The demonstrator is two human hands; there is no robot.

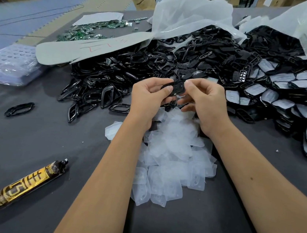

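One shell (178, 88) in L hand (147, 98), R hand (208, 105); bag (189, 15) spills frames (113, 79).

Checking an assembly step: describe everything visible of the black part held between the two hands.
The black key-fob shell is a small, glossy plastic piece with a rounded outline and what look like button recesses on its face. It is held in the air just beyond the heap of translucent covers, the left hand pinching its left end and the right hand its right end.

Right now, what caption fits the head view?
Left hand and right hand pinch a black shell over piled clear pads.
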